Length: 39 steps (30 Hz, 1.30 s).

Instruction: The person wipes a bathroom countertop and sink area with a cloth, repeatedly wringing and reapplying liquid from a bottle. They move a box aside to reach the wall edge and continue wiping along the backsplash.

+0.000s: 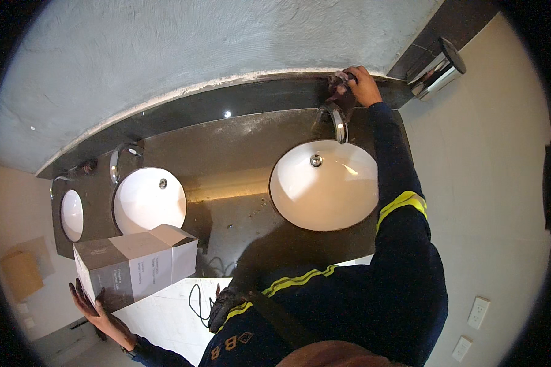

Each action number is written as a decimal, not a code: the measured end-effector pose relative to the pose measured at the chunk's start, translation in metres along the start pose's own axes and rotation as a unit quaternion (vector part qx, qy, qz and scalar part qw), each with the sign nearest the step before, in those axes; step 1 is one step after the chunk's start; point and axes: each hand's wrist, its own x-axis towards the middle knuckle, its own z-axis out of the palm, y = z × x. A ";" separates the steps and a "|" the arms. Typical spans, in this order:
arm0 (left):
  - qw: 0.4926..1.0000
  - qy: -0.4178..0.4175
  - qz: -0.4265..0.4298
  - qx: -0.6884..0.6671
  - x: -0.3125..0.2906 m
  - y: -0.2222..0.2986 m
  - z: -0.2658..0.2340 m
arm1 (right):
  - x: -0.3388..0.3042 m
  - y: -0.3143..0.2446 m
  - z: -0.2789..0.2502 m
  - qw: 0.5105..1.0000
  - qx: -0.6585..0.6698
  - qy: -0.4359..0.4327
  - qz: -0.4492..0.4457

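Head view: right hand (365, 87) is grasping a dark, mottled, bunched cloth (341, 90) at the far right, on the dark stone ledge (288, 100) behind a curved chrome faucet (340, 125); bunching is probably helping it fit that narrow spot. Left hand (107, 321) is spreading open, fingers unclenched, at the near-left end of a grey-and-white rectangular cardboard box (150, 260), seemingly steadying it, as the box is jutting past the brown stone counter's (226, 156) near edge.

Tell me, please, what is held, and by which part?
The right hand holds a rag at its upper right. The left hand touches the box at its left end; any grip is unclear.
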 end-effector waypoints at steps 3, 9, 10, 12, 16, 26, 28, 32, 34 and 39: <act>1.000 0.000 0.002 0.008 -0.002 -0.004 -0.001 | -0.013 0.004 0.001 0.996 -0.086 0.007 0.018; 1.000 0.003 -0.006 0.012 -0.003 -0.015 -0.003 | -0.007 -0.021 0.025 0.991 -0.124 0.012 0.053; 1.000 0.002 -0.004 0.012 -0.004 -0.018 -0.003 | -0.004 -0.028 0.029 0.991 -0.123 0.014 0.060; 1.000 0.000 -0.004 0.010 -0.004 -0.025 -0.003 | 0.001 -0.053 0.051 0.996 -0.088 0.017 -0.012; 1.000 -0.003 -0.007 0.012 -0.002 -0.031 -0.003 | 0.030 -0.147 0.119 0.998 -0.028 -0.021 -0.055; 1.000 0.007 -0.010 -0.016 0.002 -0.011 0.000 | 0.019 -0.105 0.087 0.990 -0.117 -0.033 -0.074; 1.000 0.013 -0.006 -0.012 0.003 -0.016 0.000 | 0.012 -0.057 0.048 0.987 -0.158 -0.041 0.003; 0.999 0.003 -0.023 -0.029 0.004 -0.036 -0.004 | 0.005 -0.040 0.032 0.983 -0.180 -0.021 -0.007; 0.999 0.006 -0.034 -0.012 0.003 -0.046 -0.006 | 0.007 -0.063 0.048 0.990 -0.138 -0.026 -0.028; 0.999 0.015 -0.037 0.015 -0.001 -0.070 -0.015 | 0.038 -0.152 0.138 0.986 -0.084 -0.027 -0.139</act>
